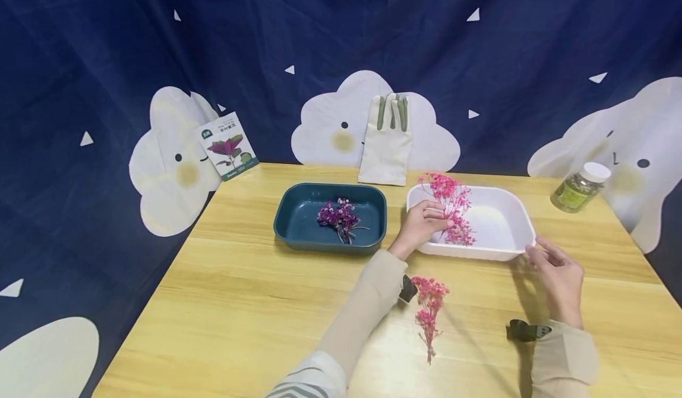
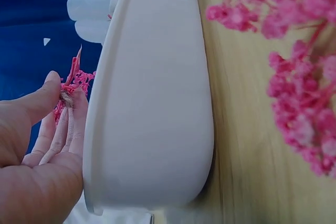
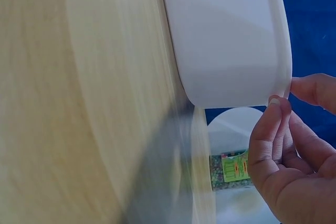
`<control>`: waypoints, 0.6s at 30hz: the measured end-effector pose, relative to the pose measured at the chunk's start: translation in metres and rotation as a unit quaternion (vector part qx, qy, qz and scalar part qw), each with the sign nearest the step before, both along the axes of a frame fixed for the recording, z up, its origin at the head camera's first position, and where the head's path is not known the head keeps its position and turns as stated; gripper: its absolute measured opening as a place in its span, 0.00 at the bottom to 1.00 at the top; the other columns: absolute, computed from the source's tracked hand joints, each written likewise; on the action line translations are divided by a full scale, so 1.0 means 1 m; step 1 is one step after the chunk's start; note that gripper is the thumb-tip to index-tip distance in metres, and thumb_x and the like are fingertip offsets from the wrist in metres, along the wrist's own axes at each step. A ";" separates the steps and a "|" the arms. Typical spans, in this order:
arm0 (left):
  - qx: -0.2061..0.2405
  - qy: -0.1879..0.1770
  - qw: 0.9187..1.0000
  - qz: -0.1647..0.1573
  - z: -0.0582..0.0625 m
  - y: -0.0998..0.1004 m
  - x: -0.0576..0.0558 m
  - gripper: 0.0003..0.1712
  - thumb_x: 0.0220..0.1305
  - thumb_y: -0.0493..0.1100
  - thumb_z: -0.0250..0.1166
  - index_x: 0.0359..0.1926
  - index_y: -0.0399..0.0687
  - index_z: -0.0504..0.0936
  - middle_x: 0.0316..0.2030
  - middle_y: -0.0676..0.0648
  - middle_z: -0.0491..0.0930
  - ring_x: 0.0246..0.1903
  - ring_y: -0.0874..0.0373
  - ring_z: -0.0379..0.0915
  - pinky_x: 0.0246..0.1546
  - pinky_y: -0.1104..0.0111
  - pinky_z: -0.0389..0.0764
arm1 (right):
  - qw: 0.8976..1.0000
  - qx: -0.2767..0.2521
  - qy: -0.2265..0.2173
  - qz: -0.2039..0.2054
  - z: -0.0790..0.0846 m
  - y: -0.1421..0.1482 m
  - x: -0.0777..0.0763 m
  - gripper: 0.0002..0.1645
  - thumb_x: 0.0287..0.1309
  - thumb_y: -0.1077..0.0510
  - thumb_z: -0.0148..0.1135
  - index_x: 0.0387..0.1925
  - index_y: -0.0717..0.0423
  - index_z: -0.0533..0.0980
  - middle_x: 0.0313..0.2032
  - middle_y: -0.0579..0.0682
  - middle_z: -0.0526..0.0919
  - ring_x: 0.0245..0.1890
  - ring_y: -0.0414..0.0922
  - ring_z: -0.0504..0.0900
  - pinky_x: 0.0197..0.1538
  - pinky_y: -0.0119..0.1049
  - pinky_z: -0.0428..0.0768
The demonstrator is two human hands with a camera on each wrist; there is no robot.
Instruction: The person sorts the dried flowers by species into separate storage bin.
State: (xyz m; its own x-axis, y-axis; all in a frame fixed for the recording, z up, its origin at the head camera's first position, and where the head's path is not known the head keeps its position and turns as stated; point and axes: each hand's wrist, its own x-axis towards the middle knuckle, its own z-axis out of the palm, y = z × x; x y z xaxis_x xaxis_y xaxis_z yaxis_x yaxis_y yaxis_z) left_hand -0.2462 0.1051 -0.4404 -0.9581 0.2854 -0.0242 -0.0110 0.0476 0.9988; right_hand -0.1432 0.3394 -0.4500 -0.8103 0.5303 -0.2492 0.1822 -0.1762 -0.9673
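Note:
My left hand (image 1: 422, 227) pinches a small bunch of pink dried flowers (image 1: 450, 199) over the left part of the white tray (image 1: 498, 252). In the left wrist view, thumb and fingers close on the tied stems (image 2: 67, 98). At the tray's near right corner, my right hand (image 1: 559, 273) grips the rim between thumb and fingers, as the right wrist view also shows. Another pink flower bunch (image 1: 429, 312), tied at its stems, lies on the table in front of the tray, between my forearms.
Left of the white tray stands a dark teal tray (image 1: 288, 238) holding purple dried flowers (image 1: 341, 215). White-and-green gloves (image 1: 386, 149) lean on the curtain behind. A jar with a white lid (image 1: 578, 189) stands at the back right, a plant-picture packet (image 1: 228, 146) at the back left.

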 end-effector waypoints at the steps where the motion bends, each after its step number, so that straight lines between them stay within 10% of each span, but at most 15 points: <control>1: -0.006 0.000 1.000 0.003 0.000 0.002 -0.001 0.19 0.57 0.33 0.71 0.50 0.38 0.80 0.43 0.37 0.84 0.43 0.52 0.83 0.34 0.77 0.80 | 1.000 -0.001 0.000 -0.001 0.000 0.000 0.000 0.15 0.56 0.62 0.69 0.34 0.34 0.81 0.21 0.33 0.83 0.23 0.30 0.80 0.29 0.19 0.79; 18: -0.123 0.066 0.990 0.000 0.001 0.011 -0.005 0.13 0.59 0.38 0.70 0.45 0.40 0.82 0.42 0.42 0.85 0.42 0.55 0.83 0.36 0.81 0.77 | 1.000 -0.001 0.005 -0.010 -0.001 -0.001 -0.002 0.14 0.56 0.63 0.69 0.32 0.35 0.81 0.21 0.34 0.83 0.21 0.30 0.80 0.29 0.19 0.79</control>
State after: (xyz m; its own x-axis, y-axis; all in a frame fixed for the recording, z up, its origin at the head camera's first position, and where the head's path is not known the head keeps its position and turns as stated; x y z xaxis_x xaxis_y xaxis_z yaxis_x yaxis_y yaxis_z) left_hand -0.2514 0.1160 -0.4390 -0.9574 0.2869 0.0326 0.1189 0.2889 0.9499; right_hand -0.1449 0.3380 -0.4506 -0.8023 0.5455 -0.2425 0.1701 -0.1805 -0.9688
